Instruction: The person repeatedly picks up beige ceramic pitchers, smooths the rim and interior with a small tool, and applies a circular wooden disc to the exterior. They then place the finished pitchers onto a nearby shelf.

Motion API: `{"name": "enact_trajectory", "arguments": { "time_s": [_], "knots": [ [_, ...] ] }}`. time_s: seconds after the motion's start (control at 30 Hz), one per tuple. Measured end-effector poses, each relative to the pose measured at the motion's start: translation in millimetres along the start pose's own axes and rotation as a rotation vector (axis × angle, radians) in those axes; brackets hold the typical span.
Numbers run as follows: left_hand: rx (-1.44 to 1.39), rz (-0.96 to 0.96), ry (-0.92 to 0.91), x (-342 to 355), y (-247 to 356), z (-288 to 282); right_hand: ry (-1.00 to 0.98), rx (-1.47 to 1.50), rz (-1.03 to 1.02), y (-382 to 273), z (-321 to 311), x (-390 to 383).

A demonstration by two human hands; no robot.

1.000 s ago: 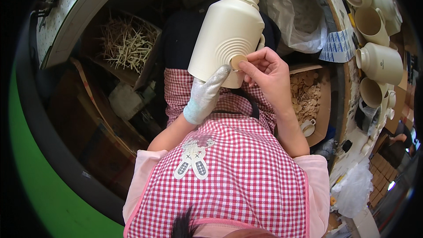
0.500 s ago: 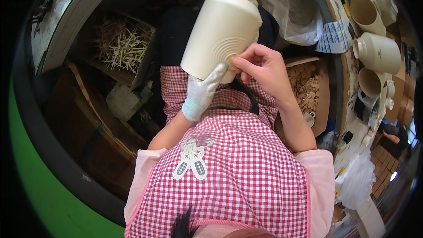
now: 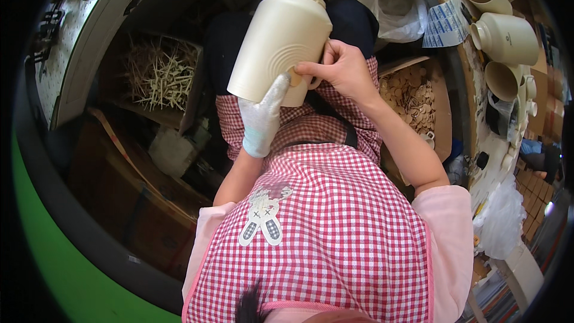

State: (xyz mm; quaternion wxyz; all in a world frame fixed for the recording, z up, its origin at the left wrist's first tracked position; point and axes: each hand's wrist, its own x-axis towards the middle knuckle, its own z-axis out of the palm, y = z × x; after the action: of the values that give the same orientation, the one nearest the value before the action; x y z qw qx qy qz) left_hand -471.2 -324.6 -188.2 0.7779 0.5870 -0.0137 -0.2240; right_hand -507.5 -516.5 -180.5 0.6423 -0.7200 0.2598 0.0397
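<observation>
A tilted cream vessel (image 3: 269,39) is clamped low by the gloved left hand (image 3: 262,115), apparently for steadiness, as a tan disc (image 3: 295,78) is touched by the right hand (image 3: 348,73), pinch unclear.

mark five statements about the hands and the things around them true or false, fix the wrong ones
1. The left hand wears a glove, while the right hand is bare. True.
2. The right hand reaches the rippled side of the cream container. True.
3. The left hand is clear of the container. False: it holds the container near its base.
4. Thin sticks lie to the left of the container. True.
5. The container stands on the floor. False: it is held over the lap.
</observation>
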Motion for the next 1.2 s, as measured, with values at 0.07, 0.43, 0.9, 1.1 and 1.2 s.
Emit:
{"name": "enact_trajectory", "arguments": {
  "time_s": [0.07,0.43,0.9,1.1,1.2],
  "knots": [
    [-0.104,0.019,-0.010,4,2,-3,0.019,0.028,-0.079,1,5,5],
    [0.299,0.329,-0.171,6,-4,-9,0.027,-0.025,-0.186,-16,-11,4],
    [-0.269,-0.042,-0.141,9,4,20,-0.003,-0.312,-0.366,-26,-38,7],
    [0.088,0.065,-0.034,10,15,34,0.050,-0.210,-0.301,-15,-28,10],
    [0.009,0.058,0.002,13,22,45,-0.091,-0.217,-0.255,-26,-44,15]
  ]
}}
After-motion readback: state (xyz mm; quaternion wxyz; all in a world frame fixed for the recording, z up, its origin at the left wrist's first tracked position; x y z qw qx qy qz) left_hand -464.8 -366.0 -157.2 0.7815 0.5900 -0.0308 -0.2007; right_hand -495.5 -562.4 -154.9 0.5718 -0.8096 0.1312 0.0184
